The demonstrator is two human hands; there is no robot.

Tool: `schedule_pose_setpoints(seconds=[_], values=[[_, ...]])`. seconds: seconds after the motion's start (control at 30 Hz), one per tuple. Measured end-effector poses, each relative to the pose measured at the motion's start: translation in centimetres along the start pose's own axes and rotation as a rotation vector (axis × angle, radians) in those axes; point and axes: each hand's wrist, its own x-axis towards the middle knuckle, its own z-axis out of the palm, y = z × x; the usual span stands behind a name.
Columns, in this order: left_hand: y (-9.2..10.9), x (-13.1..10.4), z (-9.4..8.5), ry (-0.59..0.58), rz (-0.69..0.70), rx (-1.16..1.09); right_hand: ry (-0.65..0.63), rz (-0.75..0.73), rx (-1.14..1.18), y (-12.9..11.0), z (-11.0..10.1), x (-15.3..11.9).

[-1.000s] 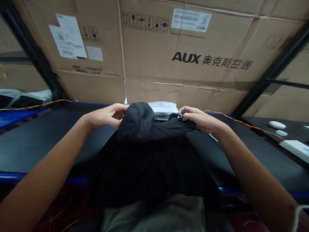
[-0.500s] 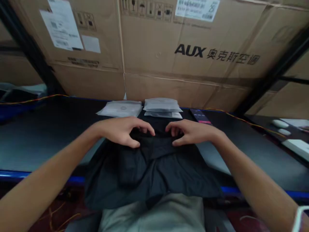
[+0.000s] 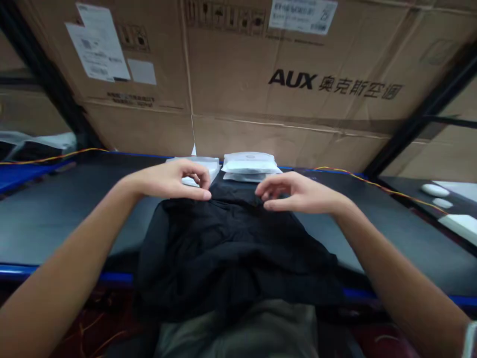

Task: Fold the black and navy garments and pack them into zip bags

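Observation:
A black cloth garment (image 3: 238, 243), which looks like shorts, lies creased over the table's front edge, with its lower part against my lap. My left hand (image 3: 175, 180) is at its upper left edge, fingers curled and thumb stretched out, a gap between them. Across from it, my right hand (image 3: 298, 193) is at the upper right edge of the cloth, its index finger and thumb apart with dark fabric close behind. Whether the fingertips press on the cloth is hard to see. Just beyond the hands lie a pale plastic packet (image 3: 208, 164) and stacked pale packets (image 3: 249, 165).
A large cardboard box (image 3: 238, 99) stands behind the black table (image 3: 55, 214). Black metal posts (image 3: 421, 109) rise at both sides. A thin yellow-red wire (image 3: 372, 182) runs along the back. White objects (image 3: 435, 190) lie at the far right, and bagged items (image 3: 37, 144) at the left.
My left hand has moved up and left, and my right hand slightly up. The garment's top edge has shifted away from me, and its folds have changed. The phone is now mostly hidden.

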Motion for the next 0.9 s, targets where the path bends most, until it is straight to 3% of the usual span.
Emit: schedule_pose_setpoints(seconds=[0.03,0.07,0.2,0.27,0.4,0.5,0.57,0.67,0.73,0.77,0.8,0.87,0.9], values=[[0.1,0.5,0.8,-0.011,0.019,0.064,0.141,-0.047,-0.151,0.8,0.3,0.4],[0.1,1.0,1.6,-0.01,0.034,0.125,0.203,-0.068,-0.279,1.5,0.5,0.8],[-1.3,2.1,3.7,0.032,-0.027,0.277,0.164,-0.058,-0.385,2.9,0.5,1.1],[-2.0,2.3,3.8,0.05,-0.056,0.256,0.233,-0.036,-0.294,2.5,-0.1,0.8],[-3.0,2.7,3.6,0.216,-0.048,0.1,0.439,0.022,-0.132,2.0,-0.9,0.8],[-3.7,3.2,4.1,0.284,-0.065,0.08,0.497,0.124,-0.31,3.6,-0.2,1.3],[-4.0,3.3,4.4,0.304,-0.045,0.155,0.454,0.186,-0.451,4.7,0.3,1.5],[-3.2,2.9,4.0,0.335,0.007,0.222,0.506,0.164,-0.53,4.7,0.3,1.3],[-1.6,2.2,3.4,0.273,0.023,0.18,0.539,0.096,-0.473,3.1,0.1,0.9],[-0.6,1.8,3.1,0.172,0.021,0.134,0.466,0.075,-0.392,2.0,0.0,0.7],[0.5,1.4,3.0,0.01,0.027,0.071,0.297,0.07,-0.279,1.0,0.1,0.4],[2.4,0.8,3.0,-0.344,0.034,-0.014,-0.211,0.098,-0.03,-0.9,0.6,0.1],[3.2,0.5,3.2,-0.456,0.015,-0.026,-0.429,0.112,0.053,-1.5,0.9,0.0]])
